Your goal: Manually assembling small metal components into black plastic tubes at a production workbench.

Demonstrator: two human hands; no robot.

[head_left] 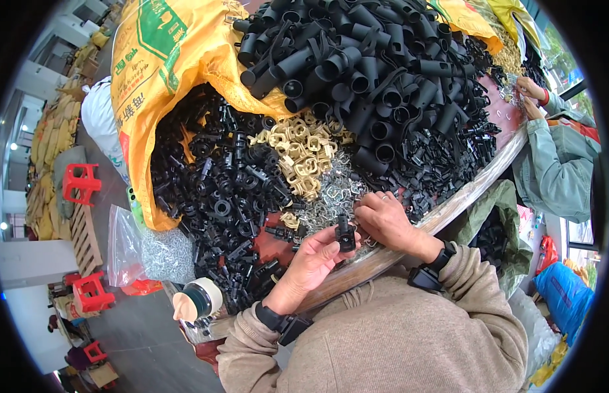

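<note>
My left hand (312,261) is closed round a small black plastic fitting (345,236), held upright between thumb and fingers near the table's front edge. Just right of it, my right hand (386,221) is curled, its fingertips bent down beside the fitting. Whatever those fingertips pinch is hidden. Under and behind both hands lies a heap of small bent silver metal clips (330,193). Beyond the clips sit beige plastic rings (304,154). Many more black fittings (219,177) are piled to the left.
Black tubes (376,72) form a tall heap at the back, with small black pieces (429,164) before it. A yellow woven sack (167,78) spills fittings at left. A lidded cup (201,298) stands at the near left corner. Another person's hands (530,95) work at far right.
</note>
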